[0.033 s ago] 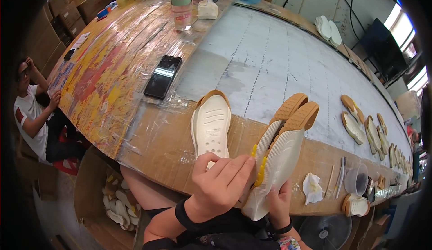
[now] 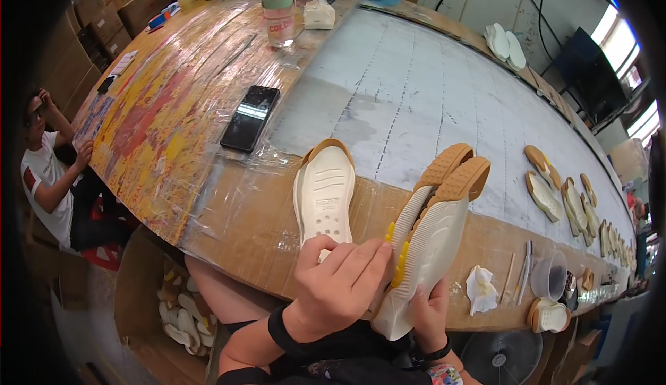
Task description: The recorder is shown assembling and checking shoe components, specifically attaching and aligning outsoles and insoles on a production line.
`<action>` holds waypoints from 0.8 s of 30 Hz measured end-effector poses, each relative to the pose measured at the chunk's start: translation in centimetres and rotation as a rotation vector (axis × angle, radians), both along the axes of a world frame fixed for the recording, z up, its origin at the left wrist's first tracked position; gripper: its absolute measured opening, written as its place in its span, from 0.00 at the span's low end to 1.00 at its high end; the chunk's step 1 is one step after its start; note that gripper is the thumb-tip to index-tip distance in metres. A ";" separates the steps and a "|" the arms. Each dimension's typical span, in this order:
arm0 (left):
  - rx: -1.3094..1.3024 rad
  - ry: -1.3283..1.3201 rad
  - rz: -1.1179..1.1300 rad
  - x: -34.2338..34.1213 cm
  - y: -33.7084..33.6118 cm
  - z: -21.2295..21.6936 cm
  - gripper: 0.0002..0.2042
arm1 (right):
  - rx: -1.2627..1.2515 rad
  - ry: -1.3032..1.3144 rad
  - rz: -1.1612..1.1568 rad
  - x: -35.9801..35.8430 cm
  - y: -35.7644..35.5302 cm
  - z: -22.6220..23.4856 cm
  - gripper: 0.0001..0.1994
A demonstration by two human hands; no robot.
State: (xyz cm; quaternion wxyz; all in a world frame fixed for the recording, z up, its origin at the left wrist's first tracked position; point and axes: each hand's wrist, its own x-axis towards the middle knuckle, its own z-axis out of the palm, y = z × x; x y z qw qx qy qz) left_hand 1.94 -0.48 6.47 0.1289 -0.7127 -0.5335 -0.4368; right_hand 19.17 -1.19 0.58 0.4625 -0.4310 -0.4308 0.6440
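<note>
Next to nothing had moved since the earlier frame: my view had slipped very slightly, and everything before me kept its arrangement. The broad surface, paint-stained wood on one side and pale grey sheeting on the other, spread out ahead, with a layer of brown cardboard along its near edge. Above that cardboard was a pair of cream shoe soles with ridged tan ends, raised and tilted, the tan ends pointing away from me. As I judged it, I was at close work along their side, and the next move called for a steady hold and light fingertips. A single cream sole with a tan far rim lay flat to the left, its near end hidden behind my left hand. My right hand gripped the near end of the pair, thumb against the cream face. The left was half curled, its fingertips at the pair's left edge; whether they pinched anything, I could not tell. Smallest of all, bright yellow, bumpy edging ran along the soles' sides, right by those fingertips.
</note>
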 end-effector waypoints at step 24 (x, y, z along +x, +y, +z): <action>-0.221 -0.342 -0.185 -0.6 1.7 -1.0 0.03 | -0.185 0.248 0.053 0.9 0.9 0.2 0.19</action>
